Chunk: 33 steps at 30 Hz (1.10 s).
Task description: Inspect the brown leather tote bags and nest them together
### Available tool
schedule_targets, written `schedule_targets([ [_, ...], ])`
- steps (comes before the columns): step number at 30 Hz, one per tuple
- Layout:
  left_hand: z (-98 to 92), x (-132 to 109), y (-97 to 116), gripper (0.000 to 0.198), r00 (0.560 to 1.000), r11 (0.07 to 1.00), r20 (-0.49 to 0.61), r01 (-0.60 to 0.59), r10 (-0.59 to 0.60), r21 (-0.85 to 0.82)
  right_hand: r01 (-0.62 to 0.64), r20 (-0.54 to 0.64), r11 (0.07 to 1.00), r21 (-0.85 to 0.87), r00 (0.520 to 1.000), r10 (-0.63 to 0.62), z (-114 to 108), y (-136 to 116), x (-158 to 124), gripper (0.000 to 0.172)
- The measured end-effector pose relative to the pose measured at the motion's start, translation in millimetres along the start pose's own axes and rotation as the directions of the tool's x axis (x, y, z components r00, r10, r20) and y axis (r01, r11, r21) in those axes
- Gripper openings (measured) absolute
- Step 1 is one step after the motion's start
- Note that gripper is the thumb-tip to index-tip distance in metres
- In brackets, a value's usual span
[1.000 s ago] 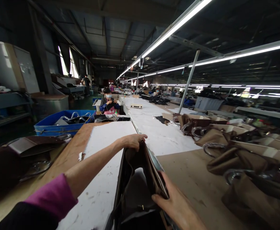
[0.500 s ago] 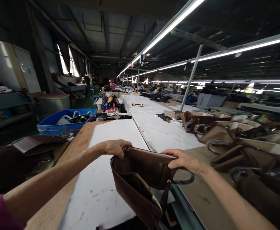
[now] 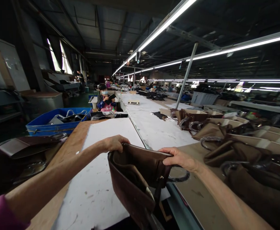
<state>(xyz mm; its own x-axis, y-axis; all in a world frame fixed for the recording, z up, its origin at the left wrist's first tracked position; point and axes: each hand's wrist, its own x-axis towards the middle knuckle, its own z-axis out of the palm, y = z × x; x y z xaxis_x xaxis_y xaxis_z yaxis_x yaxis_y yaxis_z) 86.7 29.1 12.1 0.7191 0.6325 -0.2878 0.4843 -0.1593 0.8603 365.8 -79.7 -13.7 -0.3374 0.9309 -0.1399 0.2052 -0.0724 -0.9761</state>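
Gripping the brown bag (image 3: 130, 188) by its top rim, I have my left hand (image 3: 113, 143) curled over one end and my right hand (image 3: 178, 158) pinching the other. I judge this spreads the mouth open toward me. The bag hangs over the near edge of the white-covered table (image 3: 99, 191). More brown bags (image 3: 226, 134) lie in a row to the right. I can read no label or writing.

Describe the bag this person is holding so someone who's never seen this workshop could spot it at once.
Find the long white-topped worktable running down the hall. At its near end a dark brown handbag is gripped at its rim by the left hand and right hand. Unlike the brown bags lying in a row to the right, it alone is in hand, its mouth held open.
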Motion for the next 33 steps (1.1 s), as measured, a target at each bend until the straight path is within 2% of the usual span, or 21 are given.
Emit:
schedule_targets([
  [3, 3.7, -6.3, -1.3, 0.049, 0.995, 0.997, 0.102, 0.03, -0.022, -0.077, -0.031, -0.028, 0.996, 0.085, 0.999, 0.034, -12.3, 15.2, 1.2, 0.043],
  [6, 4.3, -10.0, -4.2, 0.047, 0.992, 0.992, 0.128, 0.025, -0.01, -0.123, -0.032, -0.074, 0.99, 0.138, 0.996, 0.042, -18.4, 27.8, 4.9, 0.043],
  [9, 2.5, -10.7, -9.6, 0.044, 0.986, 0.978, 0.165, 0.008, 0.027, -0.209, -0.037, -0.041, 0.989, 0.146, 0.998, 0.043, -19.1, 30.9, 6.2, 0.044],
  [14, 1.7, -9.1, -17.4, 0.043, 0.986, 0.962, 0.137, -0.052, 0.092, -0.269, -0.023, 0.016, 0.987, 0.161, 1.0, 0.021, -18.6, 29.9, 5.1, 0.046],
  [17, 3.1, -8.7, -19.0, 0.041, 0.984, 0.971, 0.068, -0.152, 0.166, -0.183, -0.028, 0.013, 0.984, 0.176, 1.0, 0.026, -19.4, 32.2, 6.2, 0.046],
  [22, 4.8, -12.5, -16.1, 0.033, 0.963, 0.959, -0.012, -0.267, 0.27, 0.093, -0.014, 0.007, 0.981, 0.193, 1.0, 0.012, -20.8, 36.0, 6.6, 0.045],
  [27, 5.8, -20.2, -5.7, 0.019, 0.941, 0.869, -0.058, -0.282, 0.332, 0.406, -0.017, -0.014, 0.981, 0.195, 1.0, 0.02, -18.4, 36.2, 3.5, 0.047],
  [33, 9.3, -20.7, 0.2, 0.018, 0.934, 0.838, -0.11, -0.247, 0.339, 0.487, -0.007, -0.05, 0.988, 0.152, 0.999, 0.015, -14.5, 34.1, 2.6, 0.046],
])
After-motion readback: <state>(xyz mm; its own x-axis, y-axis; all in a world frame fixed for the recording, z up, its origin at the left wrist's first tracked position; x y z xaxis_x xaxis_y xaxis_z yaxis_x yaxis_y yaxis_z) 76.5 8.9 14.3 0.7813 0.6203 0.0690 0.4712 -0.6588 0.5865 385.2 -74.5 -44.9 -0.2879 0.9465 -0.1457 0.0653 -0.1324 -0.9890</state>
